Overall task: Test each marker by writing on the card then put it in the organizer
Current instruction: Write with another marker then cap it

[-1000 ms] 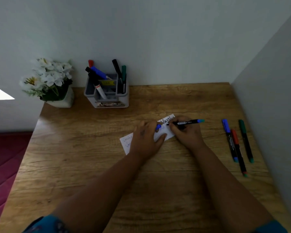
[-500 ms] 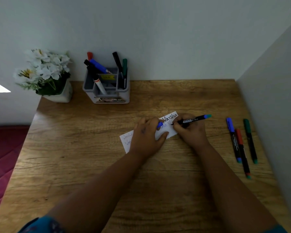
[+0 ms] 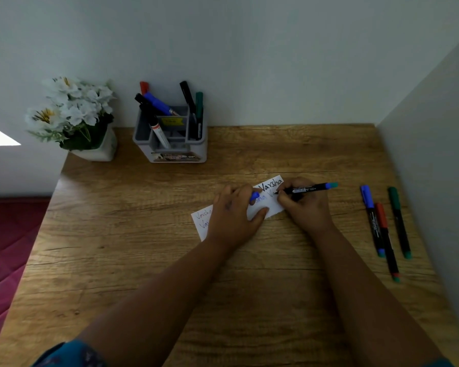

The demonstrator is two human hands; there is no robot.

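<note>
A white card (image 3: 272, 185) with handwriting lies on the wooden desk (image 3: 149, 234). My left hand (image 3: 235, 215) presses down on the card and holds a blue cap (image 3: 254, 196) between its fingers. My right hand (image 3: 302, 205) grips a black marker (image 3: 309, 188) with a blue-green end, its tip on the card's right part. Three capped markers lie at the right: blue (image 3: 371, 219), red (image 3: 386, 239) and green (image 3: 399, 221). The grey organizer (image 3: 170, 144) at the back holds several markers.
A white pot of white flowers (image 3: 72, 115) stands at the desk's back left corner. A wall panel (image 3: 435, 181) borders the desk on the right. A red surface (image 3: 6, 247) lies beyond the left edge.
My right hand has moved the marker tip slightly to the right along the card while writing. My left hand stays on the card. The view has shifted a little.
</note>
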